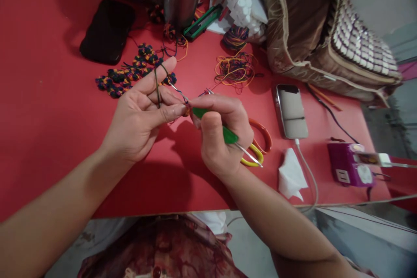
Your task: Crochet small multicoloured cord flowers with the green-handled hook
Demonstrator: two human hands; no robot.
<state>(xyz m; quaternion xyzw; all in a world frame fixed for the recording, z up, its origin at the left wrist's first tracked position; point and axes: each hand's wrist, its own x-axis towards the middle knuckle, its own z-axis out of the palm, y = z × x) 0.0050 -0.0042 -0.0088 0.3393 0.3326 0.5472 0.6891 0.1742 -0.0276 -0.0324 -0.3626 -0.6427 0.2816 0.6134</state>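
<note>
L hand [143, 115] is pinching the tiny floppy crochet piece [186, 110], yarn [157, 91] over finger — R hand [221, 139] is gripping the stiff crochet hook [230, 135] mid-handle.

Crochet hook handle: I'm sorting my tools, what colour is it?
Green; the right hand grips the crochet hook, the left hand pinches the yarn. Head view.

A green-handled crochet hook [229, 135] with bare metal ends slants just left of the scissors [260, 147], its far tip meeting a small multicoloured knot [186, 110] farther left, from which dark thread [157, 90] runs taut, farther left again.
</note>
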